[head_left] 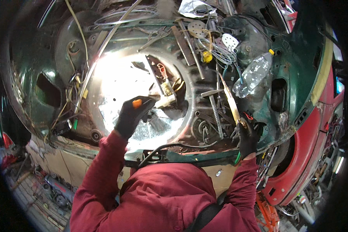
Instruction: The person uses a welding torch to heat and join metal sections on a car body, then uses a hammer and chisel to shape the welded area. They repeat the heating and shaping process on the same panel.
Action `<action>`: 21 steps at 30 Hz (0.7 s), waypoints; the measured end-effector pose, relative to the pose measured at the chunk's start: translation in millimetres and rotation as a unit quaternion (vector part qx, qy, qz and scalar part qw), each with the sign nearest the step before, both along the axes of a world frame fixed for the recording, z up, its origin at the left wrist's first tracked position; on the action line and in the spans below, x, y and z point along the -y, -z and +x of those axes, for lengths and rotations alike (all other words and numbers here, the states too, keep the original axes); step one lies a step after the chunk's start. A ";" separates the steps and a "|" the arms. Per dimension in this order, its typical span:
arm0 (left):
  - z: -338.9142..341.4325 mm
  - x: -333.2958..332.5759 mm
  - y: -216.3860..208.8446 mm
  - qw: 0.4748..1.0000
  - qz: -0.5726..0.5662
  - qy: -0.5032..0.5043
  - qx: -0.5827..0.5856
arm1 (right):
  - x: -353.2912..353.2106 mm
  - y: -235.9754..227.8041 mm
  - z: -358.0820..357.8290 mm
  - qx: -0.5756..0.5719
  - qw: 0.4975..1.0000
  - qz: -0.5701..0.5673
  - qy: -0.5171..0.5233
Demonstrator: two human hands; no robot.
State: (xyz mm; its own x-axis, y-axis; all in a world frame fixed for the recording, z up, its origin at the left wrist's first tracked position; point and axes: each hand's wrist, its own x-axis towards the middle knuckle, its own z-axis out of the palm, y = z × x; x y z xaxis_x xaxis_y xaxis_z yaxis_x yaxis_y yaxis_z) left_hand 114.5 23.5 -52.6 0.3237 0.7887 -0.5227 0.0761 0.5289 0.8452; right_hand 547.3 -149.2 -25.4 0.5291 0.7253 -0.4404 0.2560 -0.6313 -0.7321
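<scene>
My left hand (128,118), in a black glove, is closed around a tool with an orange handle (137,103). Glare and the fingers hide the tool's working end. This hand is over the brightly lit round well (118,83) in a green car body's floor. Beside it in the well lie a pale block-like piece (166,101) and a brush-like yellowish piece (167,88). Black-gloved too, my right hand (248,136) grips the rear of a gas torch (232,103). The torch's thin tip points away from me, past a hammer (213,94).
A clear plastic bottle (254,73) with a yellow cap lies at right. Looped wire (220,52), a flat metal bar (183,45) and pliers (155,38) lie farther back. A black cable (170,145) runs along the near edge. A red car panel (301,154) stands at right.
</scene>
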 end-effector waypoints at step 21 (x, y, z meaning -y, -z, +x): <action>252.7 -228.1 251.4 0.947 0.110 -0.022 -0.301 | 1.2 1.9 -10.6 0.351 0.935 -0.024 -0.038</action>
State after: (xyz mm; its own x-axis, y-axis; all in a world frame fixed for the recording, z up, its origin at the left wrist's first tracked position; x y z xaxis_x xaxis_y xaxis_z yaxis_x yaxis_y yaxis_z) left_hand 367.2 251.6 -303.9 -0.0168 0.9057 -0.4236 0.5611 0.3593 0.7457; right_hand 536.7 -150.4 -27.4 0.6480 0.7608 -0.0369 0.7082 -0.6195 -0.3386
